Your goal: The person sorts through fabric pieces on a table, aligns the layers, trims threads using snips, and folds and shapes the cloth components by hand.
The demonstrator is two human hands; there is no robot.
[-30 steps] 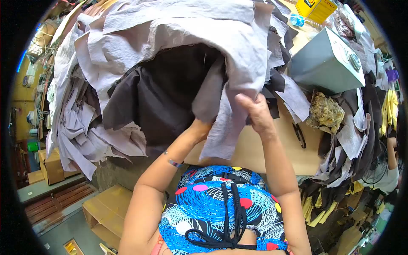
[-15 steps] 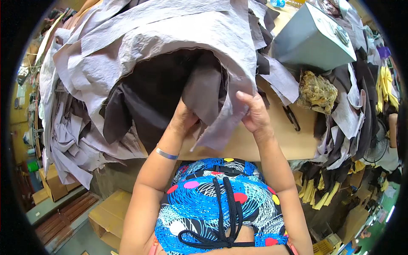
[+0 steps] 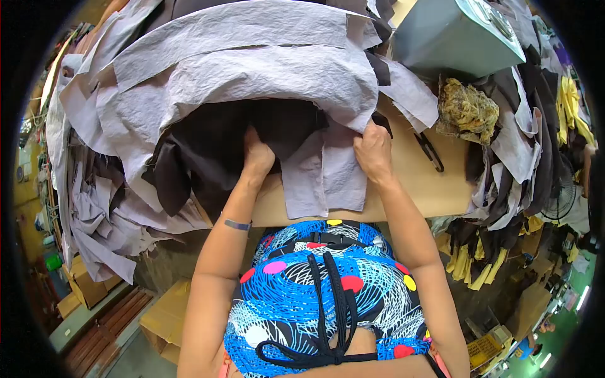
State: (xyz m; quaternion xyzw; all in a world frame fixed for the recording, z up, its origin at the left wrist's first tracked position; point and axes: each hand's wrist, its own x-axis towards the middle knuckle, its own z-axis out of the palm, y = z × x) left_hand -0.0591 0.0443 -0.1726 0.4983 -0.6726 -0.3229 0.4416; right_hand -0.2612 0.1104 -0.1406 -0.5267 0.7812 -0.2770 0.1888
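A large light grey cloth (image 3: pixel 252 72) arches over dark cloth (image 3: pixel 214 135) on the tabletop. My right hand (image 3: pixel 374 150) is closed on the right edge of the grey cloth. Against the dark cloth, my left hand (image 3: pixel 257 154) shows its thumb pointing up; its other fingers are hidden by the fabric. Between my hands, two pale strips (image 3: pixel 324 173) hang toward the table's front edge.
On the brown table (image 3: pixel 403 195) lie black snips (image 3: pixel 430 151), right of my right hand. Behind them are a yellowish fibrous lump (image 3: pixel 467 110) and a grey metal box (image 3: pixel 454 41). Cardboard boxes (image 3: pixel 167 318) stand on the floor at left.
My left hand has moved left and up, off the strip it was at. My right hand has closed on the grey edge. The pale strips now hang flatter, and the view has shifted.
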